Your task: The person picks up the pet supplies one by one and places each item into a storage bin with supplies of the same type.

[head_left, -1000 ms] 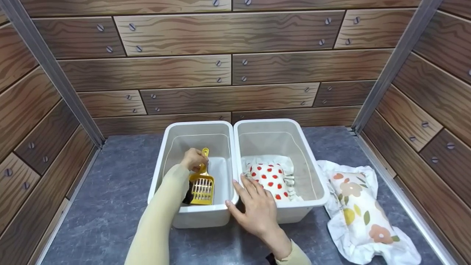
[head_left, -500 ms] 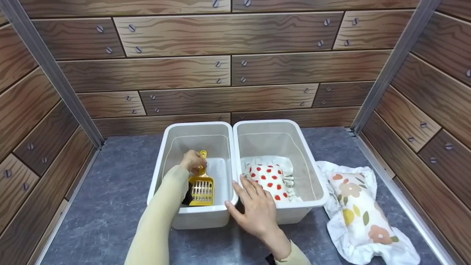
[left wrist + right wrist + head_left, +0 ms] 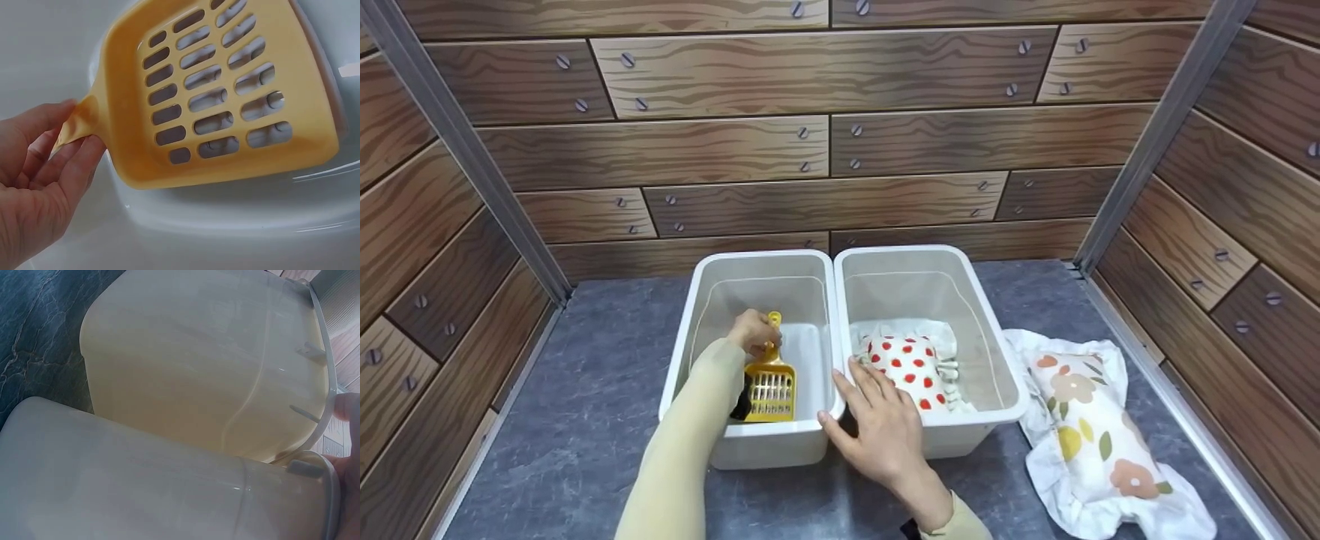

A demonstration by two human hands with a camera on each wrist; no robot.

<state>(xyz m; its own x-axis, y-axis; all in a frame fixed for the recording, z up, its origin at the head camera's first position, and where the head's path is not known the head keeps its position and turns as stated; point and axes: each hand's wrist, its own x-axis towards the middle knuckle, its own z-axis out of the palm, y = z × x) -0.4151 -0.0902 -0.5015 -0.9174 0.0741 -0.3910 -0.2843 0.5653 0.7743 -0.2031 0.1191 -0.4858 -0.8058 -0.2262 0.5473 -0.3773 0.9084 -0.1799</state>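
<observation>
In the head view a yellow slotted litter scoop (image 3: 772,369) is inside the left pale grey bin (image 3: 769,452), its handle toward the back wall. My left hand (image 3: 754,331) pinches the handle between thumb and fingers. The left wrist view shows the scoop's slotted head (image 3: 186,108) close to the bin's inner surface; whether they touch I cannot tell. My right hand (image 3: 885,431) rests with spread, fairly straight fingers at the front corner where the left bin meets the right bin (image 3: 960,441). In the right wrist view, fingertips (image 3: 344,406) touch a bin's rim.
A white pillow with red strawberries (image 3: 906,364) lies in the right bin. Outside it on the right, a floral pillow (image 3: 1091,439) lies on the dark tabletop (image 3: 577,442). Wood-patterned walls (image 3: 735,150) enclose the back and sides.
The scoop's handle end has shifted slightly toward me and left, my left hand moving with it. My right hand has stayed at the rims. The head view has tilted a little.
</observation>
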